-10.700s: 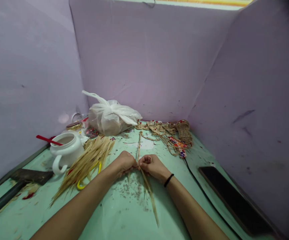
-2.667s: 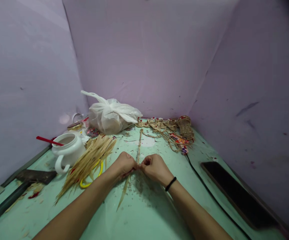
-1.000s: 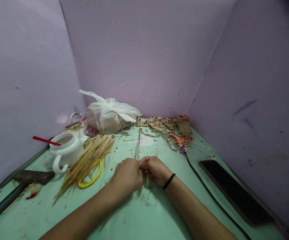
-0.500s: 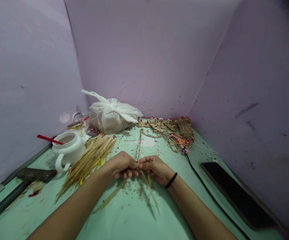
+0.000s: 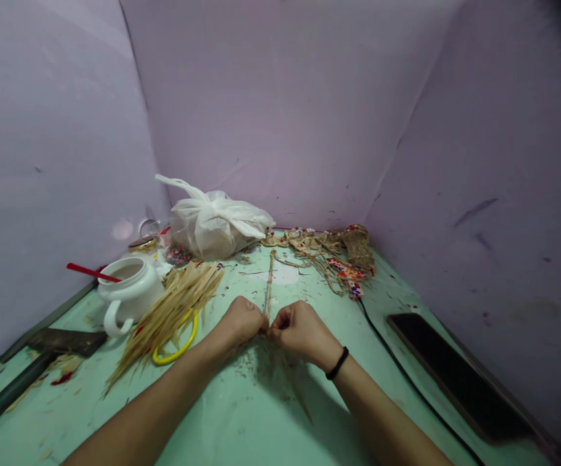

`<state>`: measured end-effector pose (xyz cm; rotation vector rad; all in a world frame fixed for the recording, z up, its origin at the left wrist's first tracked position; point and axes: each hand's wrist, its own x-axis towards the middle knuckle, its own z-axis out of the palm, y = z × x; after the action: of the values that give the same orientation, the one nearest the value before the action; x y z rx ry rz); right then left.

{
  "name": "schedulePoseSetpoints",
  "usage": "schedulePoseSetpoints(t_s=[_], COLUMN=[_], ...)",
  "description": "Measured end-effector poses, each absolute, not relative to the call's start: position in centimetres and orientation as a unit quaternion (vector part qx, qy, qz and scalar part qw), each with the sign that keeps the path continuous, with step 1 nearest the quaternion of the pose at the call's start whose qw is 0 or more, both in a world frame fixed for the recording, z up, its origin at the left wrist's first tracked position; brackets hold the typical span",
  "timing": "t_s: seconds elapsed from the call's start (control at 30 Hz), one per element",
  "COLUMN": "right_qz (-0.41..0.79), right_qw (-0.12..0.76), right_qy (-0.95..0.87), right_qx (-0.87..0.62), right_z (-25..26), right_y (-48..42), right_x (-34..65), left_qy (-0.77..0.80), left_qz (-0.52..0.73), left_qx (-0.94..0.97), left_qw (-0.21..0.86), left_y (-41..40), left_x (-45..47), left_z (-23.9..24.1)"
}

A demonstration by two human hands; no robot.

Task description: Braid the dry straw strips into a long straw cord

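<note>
A thin straw braid (image 5: 270, 285) runs from the middle of the table toward me, and its near end sits between my two hands. My left hand (image 5: 246, 320) is closed on that end, fingers curled under. My right hand (image 5: 302, 330), with a black band at the wrist, pinches the strands right beside it, fingertips almost touching the left. Loose straw ends hang below the right hand, blurred and partly hidden. A bundle of dry straw (image 5: 173, 310) lies left of my left forearm, partly over a yellow ring-shaped handle (image 5: 176, 356).
On the left stand a white mug (image 5: 132, 285) with a red stick and a dark-handled blade tool (image 5: 66, 341). Behind are a knotted plastic bag (image 5: 217, 226) and braided cord pieces with beads (image 5: 319, 243). A dark phone-like slab (image 5: 455, 375) and a black cable (image 5: 391, 356) lie right.
My hands have turned over, knuckles now upward, at the braid's end. The long straw strand on the left is out of sight, and more of the yellow handle shows.
</note>
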<state>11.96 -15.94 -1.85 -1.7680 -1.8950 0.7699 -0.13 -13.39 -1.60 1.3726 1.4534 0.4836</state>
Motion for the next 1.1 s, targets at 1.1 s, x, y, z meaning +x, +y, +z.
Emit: schedulePoseSetpoints(t_s=[1.1], right_qz=[0.597], right_qw=[0.381], right_qy=[-0.41], right_qx=[-0.575], right_z=[-3.6], right_y=[-15.1], right_x=[10.7], left_qy=[0.602], left_qz=[0.04], left_qx=[0.781], left_qw=[0.163], left_y=[-15.9], left_x=[-0.3], left_z=[-0.2])
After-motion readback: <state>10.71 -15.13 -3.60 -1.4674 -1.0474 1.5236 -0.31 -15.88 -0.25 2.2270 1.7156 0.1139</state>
